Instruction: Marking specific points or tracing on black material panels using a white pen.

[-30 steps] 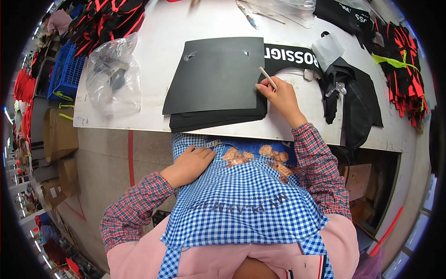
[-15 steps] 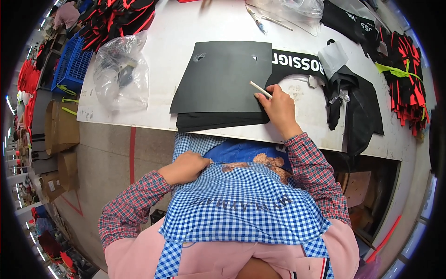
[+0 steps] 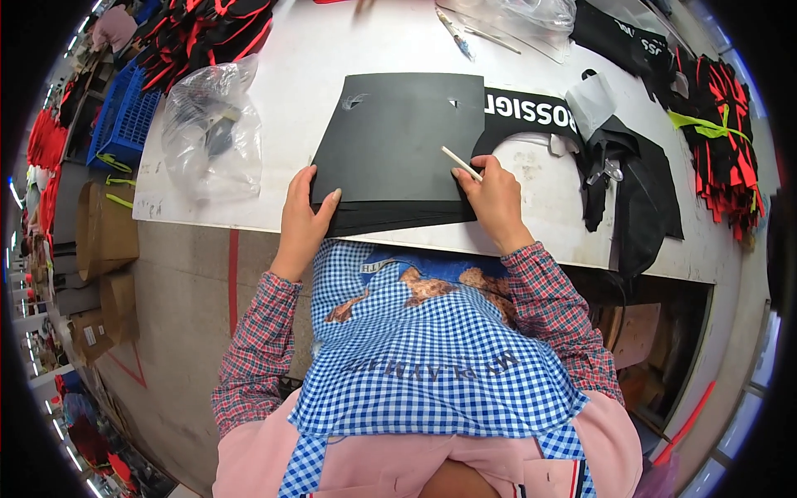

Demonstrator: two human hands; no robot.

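Note:
A stiff dark grey sheet (image 3: 398, 133) with two small cut-outs lies on a stack of black fabric pieces (image 3: 398, 217), which shows along its near edge. My left hand (image 3: 305, 217) rests at the sheet's near left corner, with thumb and fingers apart along the edges. At the right edge, my right hand (image 3: 496, 197) pinches a slim white marking pencil (image 3: 459, 163). The pencil slants up and left over the sheet. Its fingers also touch the sheet's right side. A black printed fabric piece (image 3: 531, 112) with white letters sticks out to the right from beneath the sheet.
A clear plastic bag (image 3: 212, 141) lies left on the white table (image 3: 286, 91). To the right are black fabric parts (image 3: 639, 187) with a metal clip (image 3: 610, 171) and a red-black bundle (image 3: 722, 141). A pen (image 3: 455, 33) lies at the back. A blue crate (image 3: 124, 116) stands beyond the left edge.
My left hand has moved up from the apron at my lap to the sheet's near left corner, its fingers spreading. The right hand still holds the pencil in nearly the same place.

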